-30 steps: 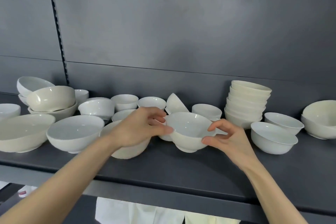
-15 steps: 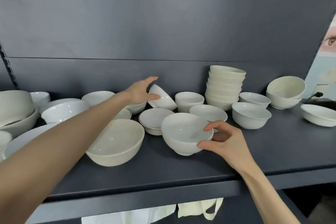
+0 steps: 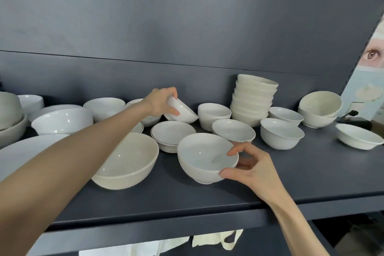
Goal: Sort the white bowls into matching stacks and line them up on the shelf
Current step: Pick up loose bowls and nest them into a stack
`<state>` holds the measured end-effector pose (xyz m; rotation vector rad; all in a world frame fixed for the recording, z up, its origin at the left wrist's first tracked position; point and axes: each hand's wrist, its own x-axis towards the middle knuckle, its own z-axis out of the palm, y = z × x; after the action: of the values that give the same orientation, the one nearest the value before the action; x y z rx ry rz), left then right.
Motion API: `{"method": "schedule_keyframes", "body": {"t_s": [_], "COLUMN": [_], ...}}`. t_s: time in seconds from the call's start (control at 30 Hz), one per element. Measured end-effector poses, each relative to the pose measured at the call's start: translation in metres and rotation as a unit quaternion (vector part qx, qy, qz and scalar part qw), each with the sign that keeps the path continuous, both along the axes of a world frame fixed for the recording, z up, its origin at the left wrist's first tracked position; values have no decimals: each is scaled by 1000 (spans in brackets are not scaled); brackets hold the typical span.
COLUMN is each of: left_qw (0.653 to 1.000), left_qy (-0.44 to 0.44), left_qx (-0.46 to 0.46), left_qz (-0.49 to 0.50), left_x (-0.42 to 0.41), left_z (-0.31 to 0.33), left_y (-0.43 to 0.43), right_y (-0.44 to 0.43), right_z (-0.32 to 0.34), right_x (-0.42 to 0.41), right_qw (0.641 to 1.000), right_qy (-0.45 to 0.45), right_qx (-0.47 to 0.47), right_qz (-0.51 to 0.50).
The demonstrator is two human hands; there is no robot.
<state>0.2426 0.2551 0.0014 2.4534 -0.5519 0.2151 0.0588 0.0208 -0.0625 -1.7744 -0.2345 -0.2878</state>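
Since half a second ago, the left hand [image 3: 161,102] has closed on the small tilted white ceramic bowl [image 3: 181,111] by the back wall, fingers over its rim, thumb beneath. Right hand [image 3: 252,169] pinches the rim of the round white footed bowl [image 3: 204,157] near the dark grey shelf [image 3: 228,195] edge. Behind and right of that bowl rises one stack of about seven cream bowls [image 3: 253,100]; a wide cream bowl [image 3: 129,160], empty, sits just left of it, and a dark-rimmed shallow dish [image 3: 172,134] behind it.
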Motion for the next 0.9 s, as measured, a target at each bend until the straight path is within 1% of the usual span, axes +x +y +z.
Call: {"method": "schedule_keyframes", "body": {"t_s": [0.17,0.33,0.5,0.63,0.9], "left_qw": [998,990,986,975,980], "left_qy": [-31,-61,-63,-35,-45], "left_qx": [-30,-105,-146,-218,-192], "left_qz": [39,69,42,-4,26], "left_x": [-19,-71,-136,-168,-187], "left_z": [19,35,27,6,-28], "left_y": [12,18,8,-4,-17], "right_y": [-1,-4,-4,-4,-5], "right_z": [-1,-3,-3,-2,-1], "right_x": [2,3,3,3,-1], "right_qw": [1000,1000,1000,1000,999], "right_qy": [7,7,4,12,18], "right_qx": [-1,-5,-4,0,-18], "right_qz": [7,8,7,20,41]}}
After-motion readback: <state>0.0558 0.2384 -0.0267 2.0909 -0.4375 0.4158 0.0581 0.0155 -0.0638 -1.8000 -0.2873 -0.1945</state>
